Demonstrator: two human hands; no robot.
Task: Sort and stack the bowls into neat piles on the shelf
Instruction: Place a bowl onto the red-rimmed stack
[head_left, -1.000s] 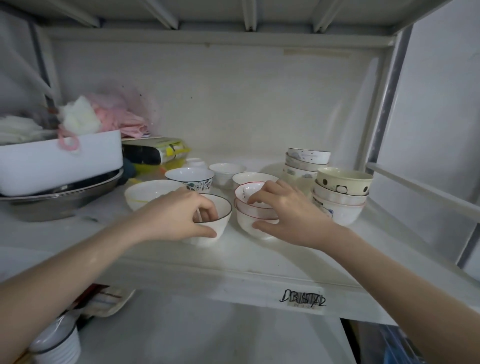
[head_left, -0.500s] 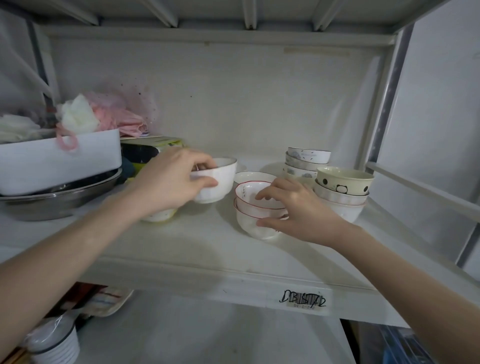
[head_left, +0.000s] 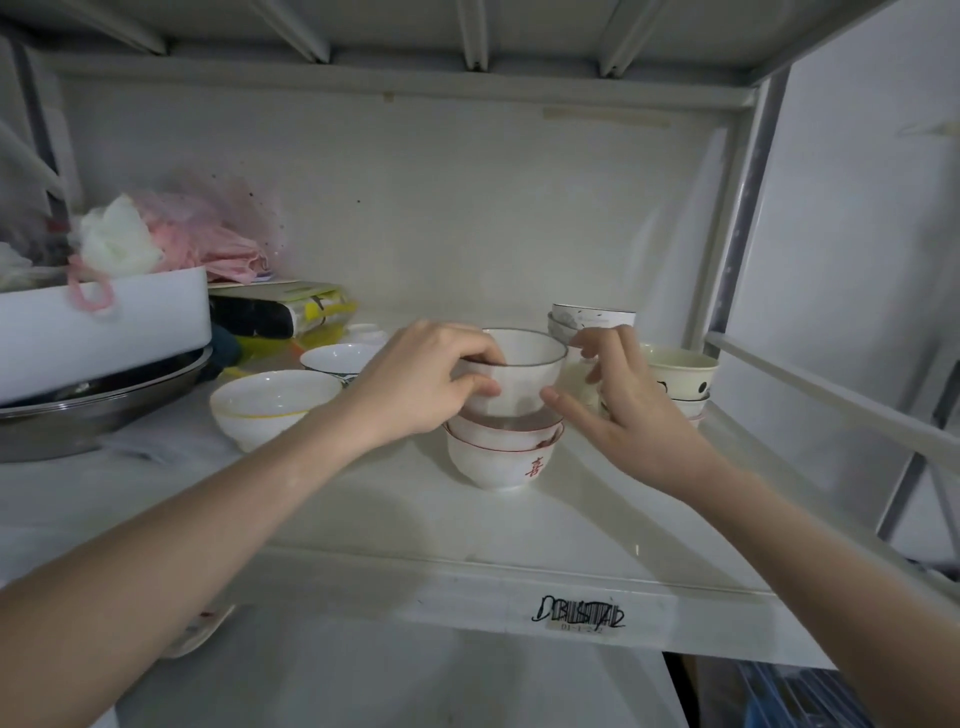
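Note:
My left hand (head_left: 415, 382) grips a white bowl with a dark rim (head_left: 524, 374), thumb on its wall and fingers over its rim. That bowl sits in the top of a pile of two red-rimmed bowls (head_left: 498, 457) in the middle of the white shelf (head_left: 363, 525). My right hand (head_left: 618, 400) hovers just right of the white bowl with fingers spread; the thumb tip is close to its wall. A yellow-rimmed bowl (head_left: 270, 410) and a blue-patterned bowl (head_left: 337, 358) stand to the left.
Two bowl piles stand at the right: a cream one with black marks (head_left: 680, 371) and a speckled one (head_left: 592, 314) behind it. A white bin (head_left: 104, 327) on a steel basin (head_left: 104, 405), a dark package (head_left: 275, 312) and pink bags fill the left.
My left hand carried the dark-rimmed white bowl from the left over to the red-rimmed pile and set it into the top. My right hand left that pile and opened beside it.

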